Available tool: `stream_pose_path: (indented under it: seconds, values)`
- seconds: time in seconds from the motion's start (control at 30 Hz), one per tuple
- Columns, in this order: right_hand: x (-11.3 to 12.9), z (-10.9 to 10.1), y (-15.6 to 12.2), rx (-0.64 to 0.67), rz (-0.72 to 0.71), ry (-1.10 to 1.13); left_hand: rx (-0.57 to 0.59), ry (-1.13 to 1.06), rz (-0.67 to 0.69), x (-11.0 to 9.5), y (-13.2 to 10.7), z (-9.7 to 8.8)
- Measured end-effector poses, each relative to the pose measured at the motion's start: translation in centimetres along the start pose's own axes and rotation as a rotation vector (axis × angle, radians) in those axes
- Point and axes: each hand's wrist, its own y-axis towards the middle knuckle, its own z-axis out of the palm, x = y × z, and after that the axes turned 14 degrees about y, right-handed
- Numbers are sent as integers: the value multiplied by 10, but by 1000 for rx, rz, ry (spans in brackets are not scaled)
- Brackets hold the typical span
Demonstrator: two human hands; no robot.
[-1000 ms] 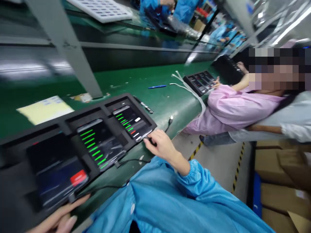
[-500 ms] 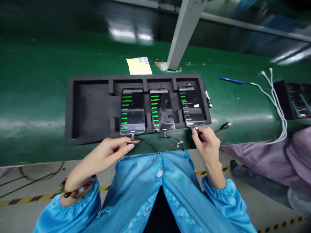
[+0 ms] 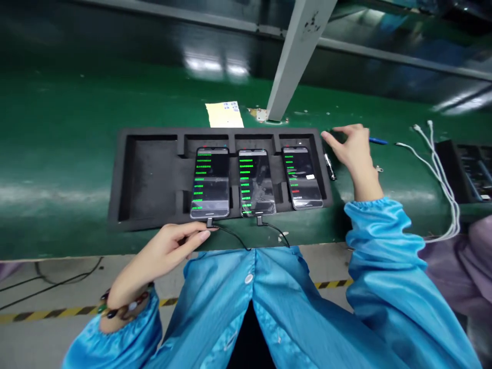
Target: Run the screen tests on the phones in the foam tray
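Note:
Three phones with lit dark screens of green text lie in a black foam tray: the left phone (image 3: 210, 184), the middle phone (image 3: 257, 184) and the right phone (image 3: 302, 177). The right phone also shows a red line and a small white label. My left hand (image 3: 175, 246) rests at the tray's front edge, index fingertip against the black cable plug (image 3: 209, 223) of the left phone, thumb slightly apart. Another cable plug (image 3: 260, 220) sits in the middle phone. My right hand (image 3: 352, 146) is over the table by a marker pen (image 3: 329, 166), thumb and fingers apart.
The foam tray (image 3: 115, 179) lies on a green table (image 3: 49, 189). A yellow paper (image 3: 225, 115) and a grey post (image 3: 292, 61) stand behind it. To the right are a blue pen (image 3: 378, 141), white cables (image 3: 442, 174) and another dark tray (image 3: 446, 164).
My right hand has let go of the plug at the right phone and moved up and right, beside the marker pen. No plug shows at that phone now. My left hand stays in place.

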Motion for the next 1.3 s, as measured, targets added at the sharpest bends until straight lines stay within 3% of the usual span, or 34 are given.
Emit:
stream_pose_path:
  seconds: [0.07, 0.13, 0.23, 0.33, 0.47, 0.6, 0.77, 0.9, 0.97, 1.07, 1.2, 1.3]
  values:
    - [29, -8, -39, -90, -75, 35, 4, -29, -17, -5, -1, 1]
    - [64, -20, -104, -149, -122, 117, 22, -56, -37, -12, -2, 3]
    - [115, -22, -204, 115, -247, 259, 53, -160, -117, -23, -3, 9]
    - [151, 1, -259, 228, -182, 337, 6, -364, -208, -33, -3, 21]
    - [173, 32, -265, 203, -132, 253, -92, -746, -242, -40, -5, 42]
    - [178, 40, -256, 176, -141, 217, -95, -1051, -238, -45, -6, 60]
    - [184, 49, -256, 164, -110, 209, -148, -1302, -375, -62, 4, 68]
    - [189, 62, -258, 165, -33, 231, -279, -1458, -469, -83, 13, 70]
    - [190, 58, -260, 181, -23, 246, -341, -1492, -474, -92, 14, 72]
    - [183, 22, -264, 221, -33, 311, -379, -1486, -461, -99, 13, 76]
    - [156, -77, -248, 262, 35, 343, -428, -1468, -486, -108, 15, 79]
    - [132, -143, -206, 126, 170, 221, -544, -1444, -515, -115, 20, 80]
